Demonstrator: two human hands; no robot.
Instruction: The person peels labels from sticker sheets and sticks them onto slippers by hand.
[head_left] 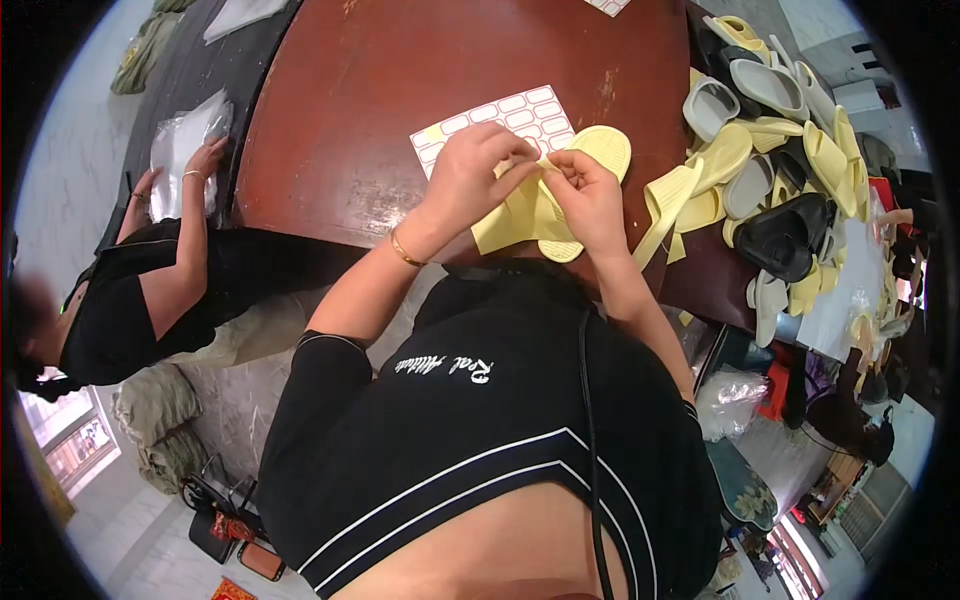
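Observation:
My left hand point(480, 172), a bracelet at its wrist, is closed in a pinch above the table. Close against it, the fingers of my right hand point(588, 198) are pinched too. Whatever sits between the fingertips is too small to make out. Below my hands lies a yellow slipper point(607, 148), its ridged sole showing beyond and below my right hand, with a broad yellow strap point(507, 222) partly covered by my fingers. Behind my left hand, a white sheet of red-bordered labels point(520, 105) lies flat, partly hidden; a yellowish patch shows near its left corner.
A heap of yellow, grey and black slippers point(790, 165) covers the right side of the red-brown table point(400, 60). At left, another person point(150, 280) handles clear plastic bags point(185, 150) on a dark surface. Another sheet point(607, 5) lies at the far edge.

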